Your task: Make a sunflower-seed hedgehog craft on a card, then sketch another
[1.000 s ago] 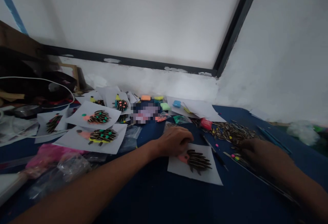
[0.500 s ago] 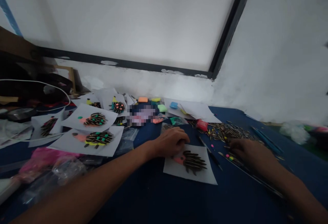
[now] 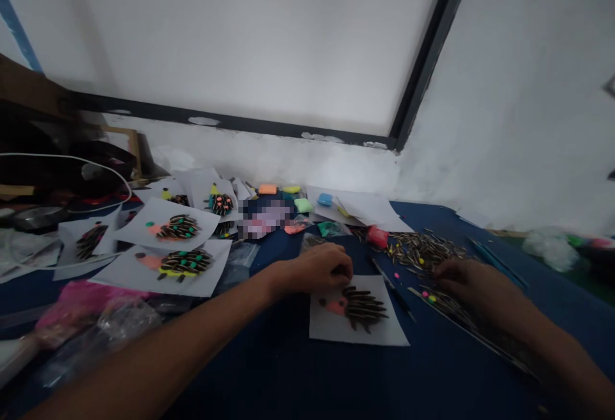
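Note:
My left hand (image 3: 327, 267) rests with curled fingers at the top edge of a white paper (image 3: 396, 330). What its fingertips hold, if anything, is hidden. On that paper is a hedgehog figure (image 3: 362, 308) with a pink clay face, a dark nose and eye, and spines of striped seeds. To the right, my right hand (image 3: 473, 282) has its fingertips drawn together at the near edge of a pile of striped sunflower seeds (image 3: 427, 244); whether a seed is pinched there cannot be made out. Small pink and yellow clay balls (image 3: 428, 296) lie beside that hand.
Finished-looking hedgehog papers (image 3: 120, 273) overlap on the left, near pink plastic wrapping (image 3: 86, 298). Coloured clay packets, including a red one (image 3: 378, 236) and a blue one (image 3: 325, 199), lie toward the wall. A dark pen-like tool (image 3: 401, 301) is right of the paper.
My right hand has shifted slightly to the right at the seed pile, its fingers more clearly drawn together. My left hand has edged back a little, uncovering more of the hedgehog's nose.

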`<state>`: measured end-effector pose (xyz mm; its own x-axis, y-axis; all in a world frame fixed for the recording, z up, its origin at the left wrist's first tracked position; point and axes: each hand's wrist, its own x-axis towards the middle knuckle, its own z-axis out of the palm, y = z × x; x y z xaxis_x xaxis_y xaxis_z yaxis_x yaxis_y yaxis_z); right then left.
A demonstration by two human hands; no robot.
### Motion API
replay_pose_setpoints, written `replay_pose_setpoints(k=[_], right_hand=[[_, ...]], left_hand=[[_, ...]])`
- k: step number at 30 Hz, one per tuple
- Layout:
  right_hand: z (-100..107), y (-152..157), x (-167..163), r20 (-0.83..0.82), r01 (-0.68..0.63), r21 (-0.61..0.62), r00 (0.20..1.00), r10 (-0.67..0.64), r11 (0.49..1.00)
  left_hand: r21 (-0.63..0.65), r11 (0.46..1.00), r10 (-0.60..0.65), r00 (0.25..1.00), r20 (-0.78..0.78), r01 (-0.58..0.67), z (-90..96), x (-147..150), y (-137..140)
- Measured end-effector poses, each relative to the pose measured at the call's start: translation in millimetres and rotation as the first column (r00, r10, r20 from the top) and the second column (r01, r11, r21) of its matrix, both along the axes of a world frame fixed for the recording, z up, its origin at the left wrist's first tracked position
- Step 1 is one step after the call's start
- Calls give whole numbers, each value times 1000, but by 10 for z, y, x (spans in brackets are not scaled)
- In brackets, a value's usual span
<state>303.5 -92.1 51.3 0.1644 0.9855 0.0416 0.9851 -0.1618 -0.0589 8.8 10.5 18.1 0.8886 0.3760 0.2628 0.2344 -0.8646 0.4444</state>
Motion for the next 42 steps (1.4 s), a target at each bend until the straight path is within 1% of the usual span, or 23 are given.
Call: replay_pose_setpoints(k=[2, 5, 8, 11, 14, 18, 20, 22, 24, 27, 30, 34, 39, 42], right_hand=[[-13, 2, 14, 16, -12, -40, 1000, 12, 999], [-13, 4, -28, 42, -23, -65, 999, 26, 998], [6, -1, -109, 96, -5, -90, 995, 14, 996], [20, -9, -180, 155, 14, -94, 988, 1, 995], [22, -7, -214, 149, 8, -92, 989, 6, 996], [6, 2, -211, 189, 27, -103, 982, -7, 994], [-13, 3, -192, 199, 24, -99, 980, -4, 995], [-41, 3, -162, 192, 20, -87, 981, -3, 996], [-72, 5, -128, 183, -1, -64, 983, 13, 998], [-104, 14, -90, 177, -44, -37, 983, 50, 998], [-109, 23, -87, 152, -53, -54, 987, 60, 997], [-106, 27, -110, 90, -47, -75, 995, 53, 996], [-146, 39, -99, 63, -76, -45, 995, 78, 996], [-174, 51, -65, 63, -87, -47, 994, 90, 995]], left_hand=[[6, 1000, 19, 1000, -19, -19, 19, -2, -17], [33, 998, 59, 997, -58, -57, 34, 7, -39], [33, 995, 101, 993, -68, -99, 32, 29, -51], [-4, 991, 133, 987, -89, -134, 29, 55, -59], [-13, 986, 163, 982, -95, -165, 22, 75, -65], [-14, 987, 160, 985, -65, -161, 3, 76, -52], [-59, 988, 141, 989, -35, -143, 15, 60, -43], [-156, 982, 111, 994, -6, -110, 54, 38, -44], [-265, 962, 64, 998, 20, -57, 111, 16, -57], [-352, 936, 34, 997, 70, -8, 179, -4, -84], [-416, 909, 19, 995, 98, 24, 195, -8, -97], [-476, 878, 0, 993, 115, 55, 166, -9, -83], [-525, 848, -9, 992, 128, 75, 117, -22, -18], [-563, 821, -16, 989, 147, 97, 110, -27, 12]])
